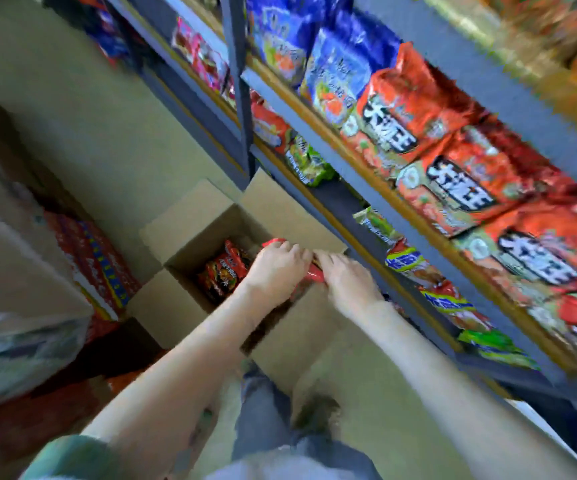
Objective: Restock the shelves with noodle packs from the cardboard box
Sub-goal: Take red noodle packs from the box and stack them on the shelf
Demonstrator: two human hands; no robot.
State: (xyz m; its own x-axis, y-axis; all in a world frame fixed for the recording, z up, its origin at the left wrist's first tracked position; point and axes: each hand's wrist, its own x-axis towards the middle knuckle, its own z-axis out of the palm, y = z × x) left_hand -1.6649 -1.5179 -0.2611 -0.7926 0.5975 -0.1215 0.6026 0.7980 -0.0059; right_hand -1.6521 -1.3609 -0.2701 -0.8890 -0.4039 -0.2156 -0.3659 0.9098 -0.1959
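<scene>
Your left hand (pixel 277 263) and right hand (pixel 344 277) both grip a red noodle pack (pixel 316 271) over the cardboard box (pixel 190 226), long axis apparently hand-to-hand, mostly hidden by your fingers.

My one camera sits on my head and looks steeply down, tilted, close above the open cardboard box (pixel 190 233); the shelves (pixel 360 188) rise right of it.

Short green sleeve (pixel 72 452), bare forearms, blue jeans (pixel 263 410).
</scene>
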